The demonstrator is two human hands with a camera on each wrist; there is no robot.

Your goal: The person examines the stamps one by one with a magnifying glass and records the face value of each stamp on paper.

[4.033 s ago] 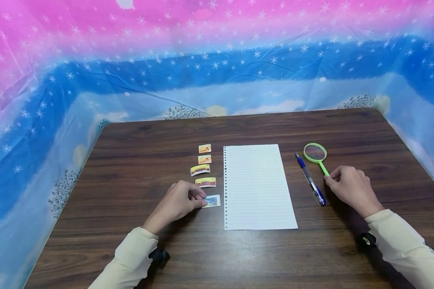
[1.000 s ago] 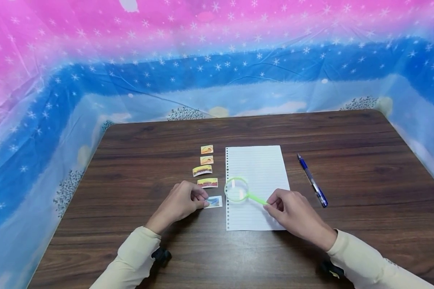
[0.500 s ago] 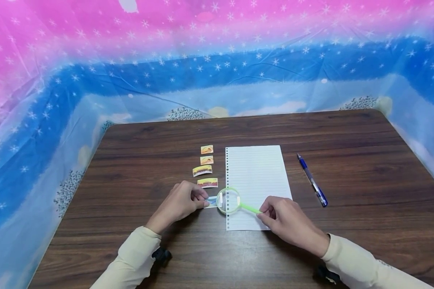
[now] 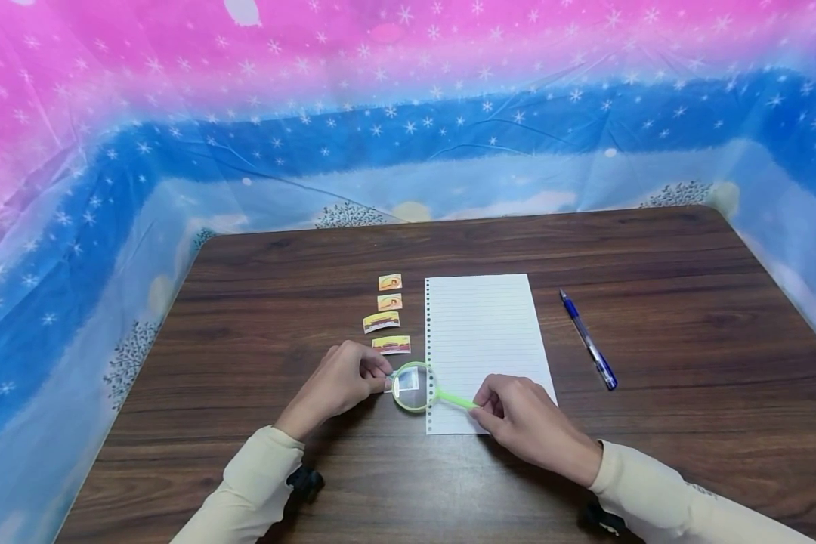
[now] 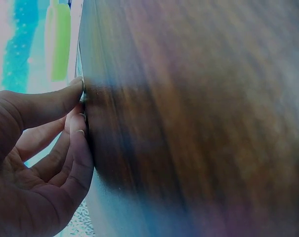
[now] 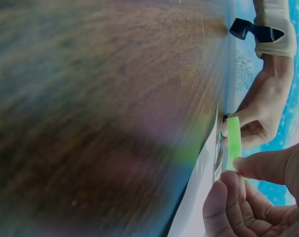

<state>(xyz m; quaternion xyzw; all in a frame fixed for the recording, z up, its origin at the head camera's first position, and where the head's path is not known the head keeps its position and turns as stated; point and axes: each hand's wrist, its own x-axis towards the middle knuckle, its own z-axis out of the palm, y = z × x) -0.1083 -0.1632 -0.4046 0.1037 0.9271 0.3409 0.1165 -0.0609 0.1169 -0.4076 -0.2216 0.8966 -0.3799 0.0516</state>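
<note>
My right hand (image 4: 533, 419) pinches the handle of a green magnifying glass (image 4: 454, 399). Its round lens sits over a small blue-and-white stamp (image 4: 408, 380) and the holed left edge of the lined sheet (image 4: 486, 332). Thumb and fingertips of my left hand (image 4: 336, 385) pinch the stamp's left end, low at the table. In the left wrist view, the left hand (image 5: 45, 153) has its fingertips at the tabletop, and the green rim (image 5: 58, 44) shows beyond. From the right wrist, the right hand (image 6: 258, 192) grips the green handle (image 6: 234, 140) between thumb and fingers.
Above the left hand lie two yellow-and-red stamps (image 4: 391, 345) and two smaller orange stamps (image 4: 390, 282) in a column. A blue pen (image 4: 588, 340) lies right of the sheet. Patterned cloth (image 4: 381, 151) hangs behind the brown table (image 4: 279, 279).
My right hand has carried the magnifying glass from right of the pen leftward across the sheet, then lower and further left over the stamp. The left hand stays at the stamp.
</note>
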